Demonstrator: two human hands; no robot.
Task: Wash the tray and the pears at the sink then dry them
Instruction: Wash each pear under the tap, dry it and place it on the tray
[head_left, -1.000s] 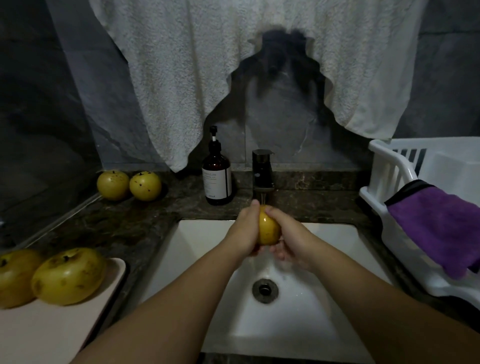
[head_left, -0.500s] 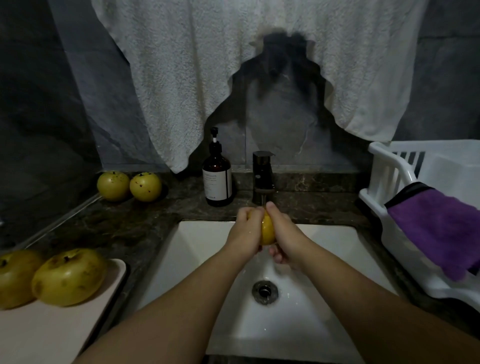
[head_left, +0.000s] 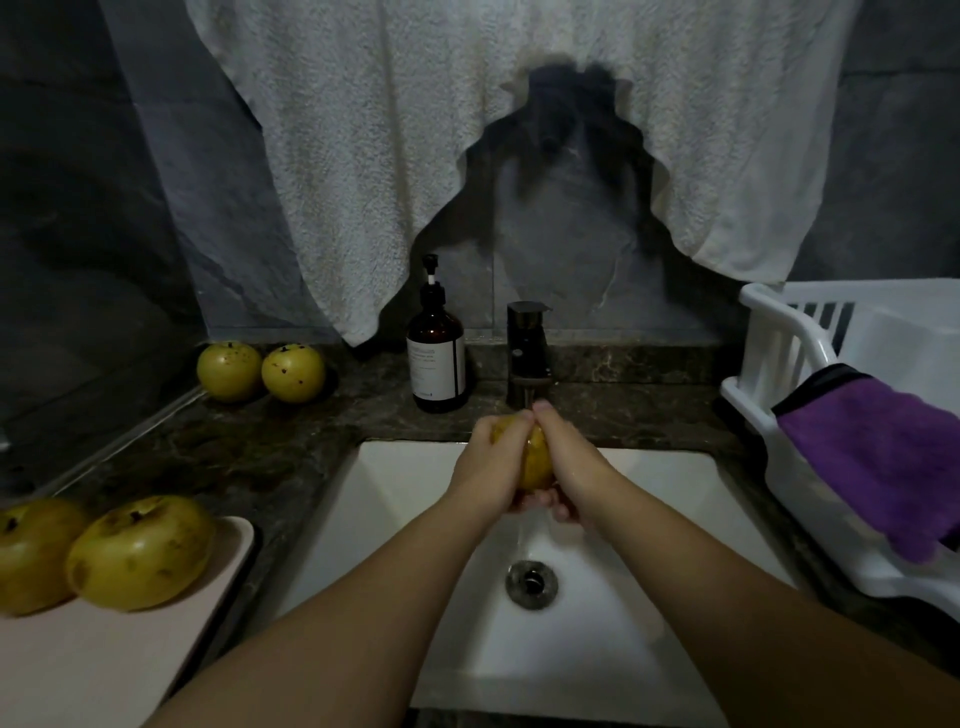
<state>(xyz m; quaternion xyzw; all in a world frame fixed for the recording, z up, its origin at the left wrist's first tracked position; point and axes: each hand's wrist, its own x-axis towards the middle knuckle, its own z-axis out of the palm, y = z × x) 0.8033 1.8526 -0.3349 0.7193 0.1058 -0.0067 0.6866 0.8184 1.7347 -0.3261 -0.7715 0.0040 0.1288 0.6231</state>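
Head view: over the white sink (head_left: 415, 519), both hands clasp one yellow pear (head_left: 535, 460) just below the dark faucet (head_left: 527, 353), the left hand (head_left: 491, 465) curled round its left side and the right hand (head_left: 569, 460) round its right, water running off toward the drain (head_left: 531, 584). Two pears (head_left: 140, 551) sit on the pink tray (head_left: 104, 665) at left; two more (head_left: 292, 372) rest on the bench (head_left: 270, 447) behind.
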